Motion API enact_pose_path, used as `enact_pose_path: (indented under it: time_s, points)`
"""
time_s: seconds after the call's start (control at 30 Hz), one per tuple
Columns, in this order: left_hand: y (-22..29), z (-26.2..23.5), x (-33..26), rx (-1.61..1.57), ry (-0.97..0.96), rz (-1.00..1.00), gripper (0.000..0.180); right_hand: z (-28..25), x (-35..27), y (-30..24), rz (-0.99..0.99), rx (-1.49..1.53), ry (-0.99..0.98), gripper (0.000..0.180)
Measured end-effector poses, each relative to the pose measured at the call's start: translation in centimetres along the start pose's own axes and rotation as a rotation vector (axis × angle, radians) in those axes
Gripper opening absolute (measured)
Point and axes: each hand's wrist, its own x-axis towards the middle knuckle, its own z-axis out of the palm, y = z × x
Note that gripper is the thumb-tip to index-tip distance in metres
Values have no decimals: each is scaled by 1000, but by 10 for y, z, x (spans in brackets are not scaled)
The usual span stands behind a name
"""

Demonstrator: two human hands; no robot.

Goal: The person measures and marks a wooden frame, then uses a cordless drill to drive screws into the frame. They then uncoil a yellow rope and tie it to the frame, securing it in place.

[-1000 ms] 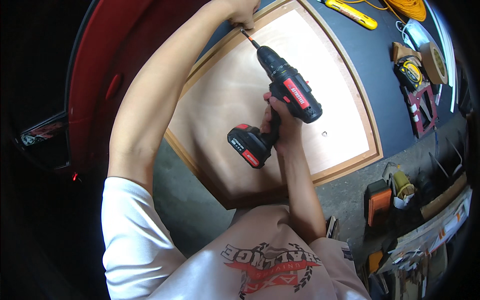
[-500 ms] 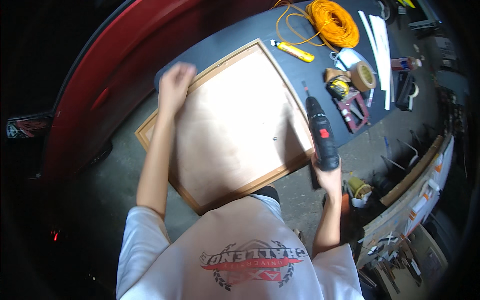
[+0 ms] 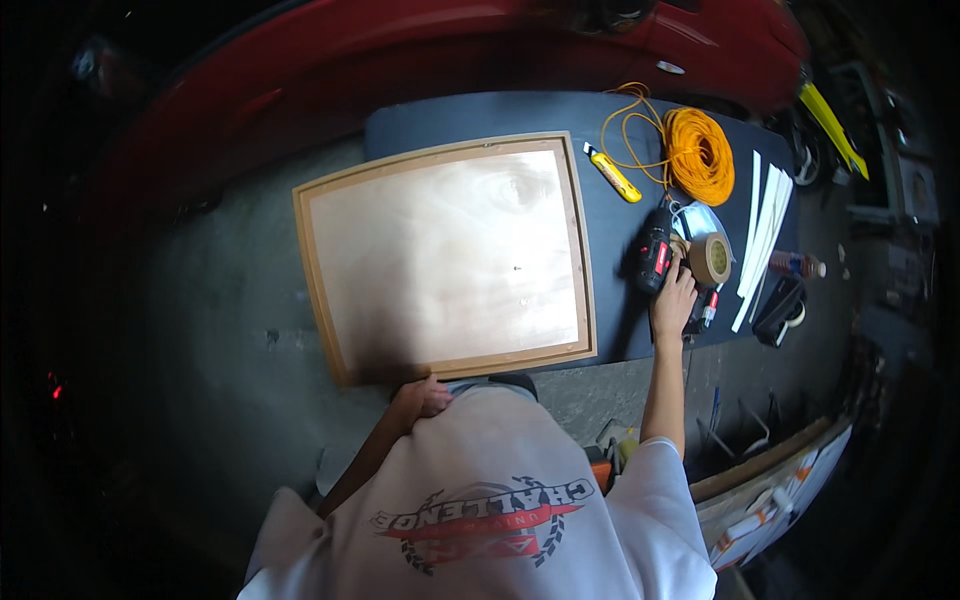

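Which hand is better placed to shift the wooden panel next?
Left. The left hand rests at the near edge of the wooden panel, while the right hand is off to the side on the cordless drill.

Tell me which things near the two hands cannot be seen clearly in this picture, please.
Head view only:
- Cordless drill: blurred, so the right hand touches it but the grip is unclear.
- Left hand: its fingers lie at the near edge of the framed wooden panel; contact is uncertain.
- Small items beside the tape roll: too small to identify.
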Motion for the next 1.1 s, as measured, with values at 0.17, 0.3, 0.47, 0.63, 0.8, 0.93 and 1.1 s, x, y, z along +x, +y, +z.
enact_pose_path:
  time_s: [0.17,0.3,0.47,0.63,0.8,0.93,1.1]
  points:
    - [-22,60,37,-449,273,-69,69,-14,4,4,-6,38,-10,72]
    - [-40,94,57,-604,354,107,70,-72,20,-5,-58,105,-108,72]
    - [-39,120,71,-479,453,275,58,-103,111,-114,-576,757,166,34]
    - [-35,131,75,-527,570,327,47,-53,204,-243,-818,477,108,34]
    - [-45,136,80,-653,721,423,36,-18,240,-268,-875,322,-150,30]
    - [-55,131,83,-691,910,614,36,-24,250,-264,-909,341,-298,28]
    - [-50,121,80,-1002,1071,642,50,-49,239,-263,-964,225,-353,54]
